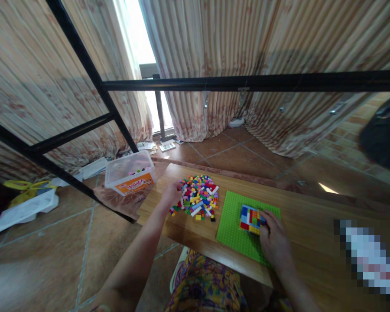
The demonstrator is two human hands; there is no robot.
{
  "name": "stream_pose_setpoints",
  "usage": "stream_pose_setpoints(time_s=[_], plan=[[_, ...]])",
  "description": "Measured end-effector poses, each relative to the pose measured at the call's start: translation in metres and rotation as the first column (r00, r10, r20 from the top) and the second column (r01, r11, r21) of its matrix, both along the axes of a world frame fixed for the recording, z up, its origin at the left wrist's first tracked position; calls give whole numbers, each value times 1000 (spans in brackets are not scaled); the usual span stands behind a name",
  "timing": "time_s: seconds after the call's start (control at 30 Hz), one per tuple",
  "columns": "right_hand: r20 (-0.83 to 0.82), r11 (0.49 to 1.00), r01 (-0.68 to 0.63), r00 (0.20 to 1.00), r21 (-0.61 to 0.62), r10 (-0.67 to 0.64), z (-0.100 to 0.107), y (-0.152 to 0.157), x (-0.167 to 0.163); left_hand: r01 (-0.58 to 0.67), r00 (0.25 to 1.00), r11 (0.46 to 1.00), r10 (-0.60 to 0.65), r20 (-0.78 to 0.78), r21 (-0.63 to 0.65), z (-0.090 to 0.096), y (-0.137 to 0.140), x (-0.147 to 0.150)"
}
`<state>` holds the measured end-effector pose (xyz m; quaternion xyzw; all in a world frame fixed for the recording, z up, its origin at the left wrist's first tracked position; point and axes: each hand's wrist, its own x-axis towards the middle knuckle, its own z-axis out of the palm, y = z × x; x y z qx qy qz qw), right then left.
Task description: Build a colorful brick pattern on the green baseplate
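Note:
A heap of small multicoloured toy bricks [199, 197] lies on the wooden tabletop. My left hand [172, 193] is at the heap's left edge, its fingers curled in among the bricks; what they pinch, if anything, is too small to make out. To the right lies a green studded baseplate [230, 216]. Above its surface is a brick block [249, 219] built of blue, red, white and yellow pieces. My right hand [274, 232] grips this block by its right side, with fingers along the top edge. Whether the block touches the baseplate, I cannot tell.
A clear plastic tub [130, 173] with an orange label stands left of the wooden table [308, 221], a few bricks inside. Black metal bars [188, 83] cross beyond the table, before striped curtains. White trays [26, 210] and a yellow bag [24, 190] lie far left. A pixelated patch covers the lower right.

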<state>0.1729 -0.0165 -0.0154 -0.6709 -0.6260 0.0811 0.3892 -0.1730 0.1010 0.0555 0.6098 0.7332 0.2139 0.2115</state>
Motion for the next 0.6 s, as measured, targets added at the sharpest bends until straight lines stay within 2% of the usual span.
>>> stream_pose_setpoints(time_s=[0.6], plan=[[-14, 999, -1, 1000, 42, 1, 3, 0, -5, 56, 988, 997, -64, -141, -61, 10, -8, 10]])
